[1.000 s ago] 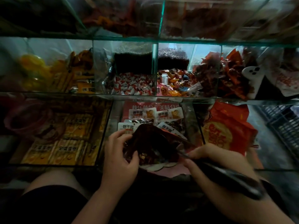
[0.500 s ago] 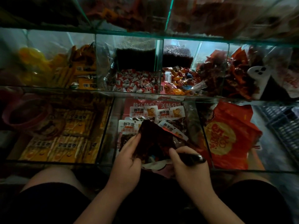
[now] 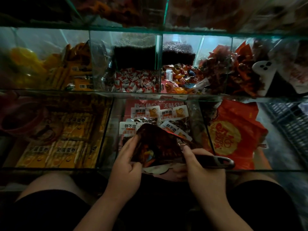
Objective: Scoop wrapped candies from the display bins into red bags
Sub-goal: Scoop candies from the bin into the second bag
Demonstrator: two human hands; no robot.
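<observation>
My left hand (image 3: 126,162) pinches the dark red foil bag (image 3: 160,144) open above the front glass bin (image 3: 205,129). My right hand (image 3: 203,174) grips the black-handled scoop (image 3: 215,160), tipped into the bag's mouth. If that mouth sags, wrapped candies (image 3: 150,154) could spill.

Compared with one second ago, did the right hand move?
Yes: the right hand went left, away from the red packets, toward the held bag.

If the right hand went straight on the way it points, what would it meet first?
Probably the red bag: the right hand, gripping the dark scoop handle, points up-left at its mouth, which the left hand holds open. Depth is unclear.
</observation>
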